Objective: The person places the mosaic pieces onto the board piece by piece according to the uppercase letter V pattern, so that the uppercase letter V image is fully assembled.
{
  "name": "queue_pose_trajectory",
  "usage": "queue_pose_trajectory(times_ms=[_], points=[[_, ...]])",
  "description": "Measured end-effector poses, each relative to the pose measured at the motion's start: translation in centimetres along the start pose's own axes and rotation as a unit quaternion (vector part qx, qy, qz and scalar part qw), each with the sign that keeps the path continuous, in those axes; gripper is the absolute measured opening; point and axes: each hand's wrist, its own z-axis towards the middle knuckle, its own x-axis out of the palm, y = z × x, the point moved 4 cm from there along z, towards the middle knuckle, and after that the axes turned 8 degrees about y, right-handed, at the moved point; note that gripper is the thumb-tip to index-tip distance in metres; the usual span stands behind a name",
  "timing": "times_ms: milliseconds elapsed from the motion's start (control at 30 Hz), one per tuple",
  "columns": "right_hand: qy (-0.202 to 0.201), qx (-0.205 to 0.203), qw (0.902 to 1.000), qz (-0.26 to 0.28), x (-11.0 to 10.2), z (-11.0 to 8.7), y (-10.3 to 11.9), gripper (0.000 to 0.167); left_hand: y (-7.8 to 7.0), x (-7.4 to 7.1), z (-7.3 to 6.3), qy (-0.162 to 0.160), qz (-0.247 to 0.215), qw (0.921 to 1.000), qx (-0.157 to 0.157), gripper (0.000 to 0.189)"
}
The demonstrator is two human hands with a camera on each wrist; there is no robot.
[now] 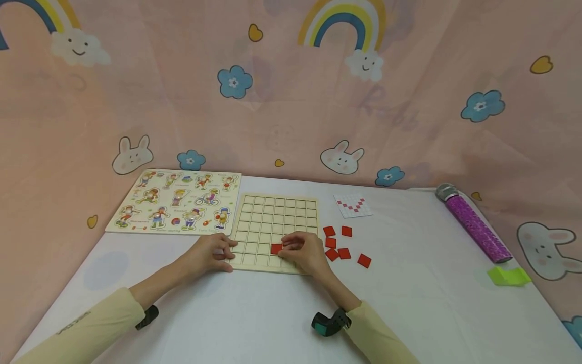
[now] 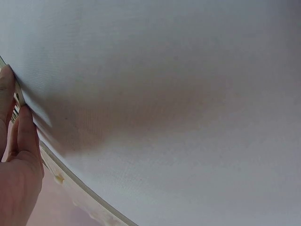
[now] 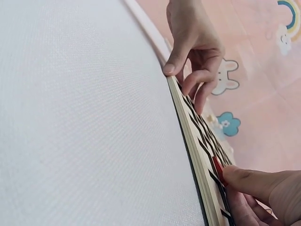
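Note:
A wooden grid board [image 1: 256,226] lies flat on the white table, its cells marked off by raised ridges. My left hand [image 1: 211,253] holds the board's near left edge, thumb and bent fingers touching it. Over the lower middle of the grid, my right hand [image 1: 305,248] pinches a red square tile [image 1: 276,248] between thumb and fingers. In the right wrist view that tile [image 3: 217,167] stands tilted against the ridges. Several loose red tiles [image 1: 344,253] are scattered just right of the board. Behind them lies a small pattern card [image 1: 353,206] with red squares on a grid.
A picture puzzle board [image 1: 159,202] with sports figures lies to the left, close against the grid board. On the far right are a purple glitter microphone [image 1: 477,227] and a bright green piece [image 1: 508,276]. A pink printed cloth [image 1: 282,101] hangs behind the table.

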Motion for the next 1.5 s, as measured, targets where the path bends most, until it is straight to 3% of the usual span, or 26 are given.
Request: queue_pose_trajectory(times_ms=[200,600,1000,1333,1500], points=[[-0.001,0.001,0.9999,0.016,0.0,0.1,-0.1,0.024,0.0,0.0,0.0,-0.002,0.011,0.9999,0.007,0.021],[-0.019,0.025,0.9989,0.035,-1.3,-0.2,-0.4,0.025,-0.1,0.1,0.0,0.002,0.006,0.9999,-0.010,0.021],[-0.058,0.065,0.9960,0.016,-6.0,-1.9,-1.7,0.033,-0.3,0.1,0.1,-0.003,0.015,0.9998,-0.015,0.020],[-0.086,0.117,0.9894,-0.003,-10.6,-4.4,-3.9,0.037,-0.4,0.2,0.1,-0.002,0.009,0.9998,-0.018,0.019],[-0.081,0.110,0.9903,-0.025,-12.5,-5.7,-5.0,0.038,-0.4,0.1,0.0,-0.004,0.005,0.9998,-0.019,0.021]])
